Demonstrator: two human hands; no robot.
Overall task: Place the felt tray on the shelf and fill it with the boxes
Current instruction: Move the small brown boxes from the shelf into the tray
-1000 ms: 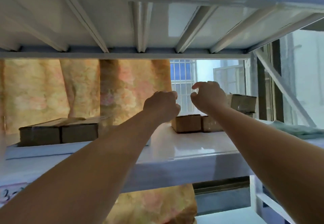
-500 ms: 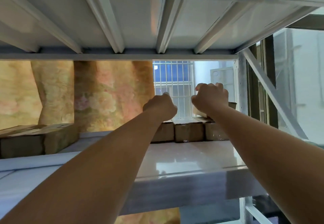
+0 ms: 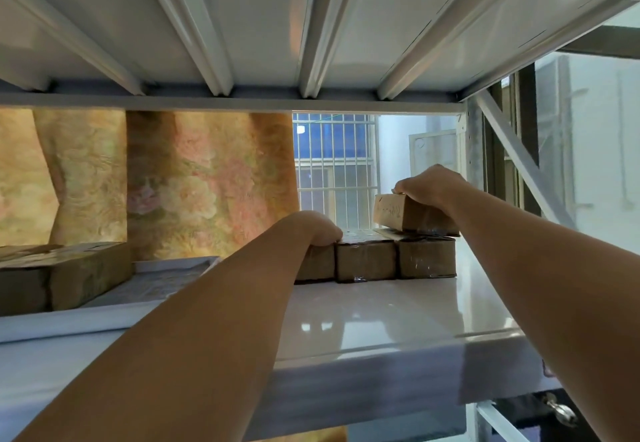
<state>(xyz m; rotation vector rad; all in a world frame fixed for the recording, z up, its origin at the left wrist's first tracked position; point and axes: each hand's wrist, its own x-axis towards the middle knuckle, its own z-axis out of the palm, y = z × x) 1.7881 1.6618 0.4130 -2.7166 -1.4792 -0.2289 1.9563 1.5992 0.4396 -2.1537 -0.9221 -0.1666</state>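
Fingers (image 3: 402, 188) of the right hand (image 3: 433, 185) are bent around a brown top box (image 3: 405, 215) and hold it from above. This box is tipped a little. It sits right over the right box (image 3: 426, 259), and I cannot tell if the two touch. Fingers (image 3: 330, 234) of the left hand (image 3: 311, 228) curl down over the top of the left box (image 3: 316, 264) and hold on to it. The left box, the middle box (image 3: 365, 261) and the right box stand side by side in a row, touching each other, far back on the shiny white shelf (image 3: 381, 320). Both arms reach in from the front. Well off to the left, two big boxes (image 3: 65, 273) stand close together on a pale flat sheet (image 3: 166, 280) with a raised edge. I cannot tell if that sheet is the felt tray. Behind the shelf hangs a yellow and pink curtain (image 3: 194, 182) with flowers on it. Beside the curtain is a window with white bars (image 3: 334, 171). Above it all is the ribbed underside of the upper shelf (image 3: 263, 26).
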